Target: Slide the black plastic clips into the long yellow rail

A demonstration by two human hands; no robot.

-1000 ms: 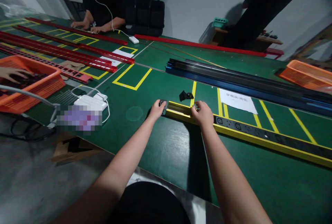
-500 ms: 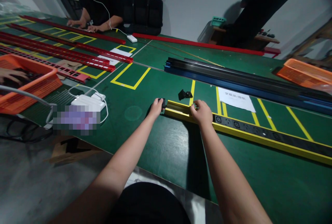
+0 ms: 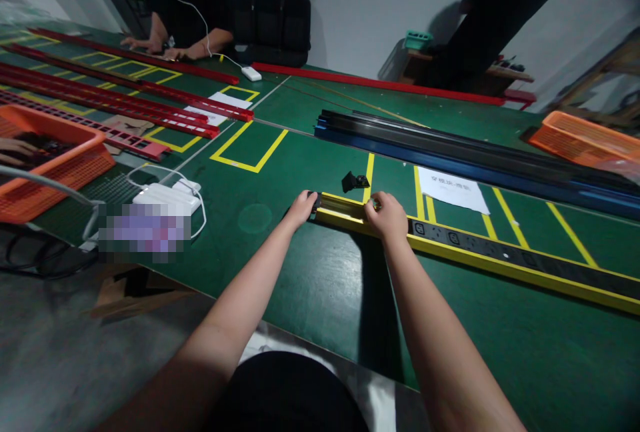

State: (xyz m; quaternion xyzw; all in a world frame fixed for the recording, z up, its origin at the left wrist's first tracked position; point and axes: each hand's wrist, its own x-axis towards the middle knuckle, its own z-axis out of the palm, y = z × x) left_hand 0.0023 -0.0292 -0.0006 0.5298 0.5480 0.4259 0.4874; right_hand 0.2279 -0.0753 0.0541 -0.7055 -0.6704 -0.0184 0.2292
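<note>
A long yellow rail (image 3: 480, 263) with black socket modules (image 3: 435, 233) set in it lies on the green table. Its left stretch is an open channel. My left hand (image 3: 303, 208) is closed on a small black end piece (image 3: 316, 202), which touches the rail's left end. Further right, my right hand (image 3: 389, 219) grips the rail at the open channel, just left of the sockets, its thumb and forefinger curled. Small black parts (image 3: 355, 182) lie on the table behind the rail, between my hands.
Dark blue and black rails (image 3: 425, 149) lie behind, near a paper sheet (image 3: 453, 190). Red rails (image 3: 165, 109), an orange basket (image 3: 65, 165) with another person's hand in it, and white adapters (image 3: 167, 199) are at left. Another orange basket (image 3: 590, 141) stands right. A person sits across the table.
The black end piece at my left hand now sits closer against the rail's end. My right hand has hardly moved. The whole view has shifted slightly.
</note>
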